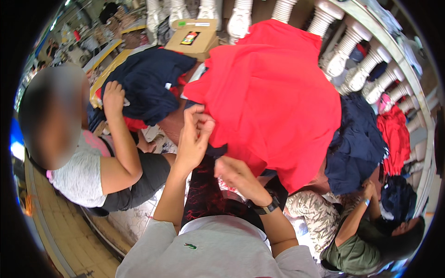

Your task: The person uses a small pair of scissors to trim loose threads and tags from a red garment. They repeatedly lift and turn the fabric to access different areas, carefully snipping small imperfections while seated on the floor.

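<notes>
The left hand (194, 132) pinches the near edge of the large red cotton garment (273, 97), the right hand (236, 173) just beneath it, its grip hidden, likely mid-sorting, so next comes a firmer two-handed hold.

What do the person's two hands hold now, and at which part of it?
The left hand pinches the red garment at its near left edge. The right hand is under the lower edge; whether it grips the cloth cannot be told.
</notes>
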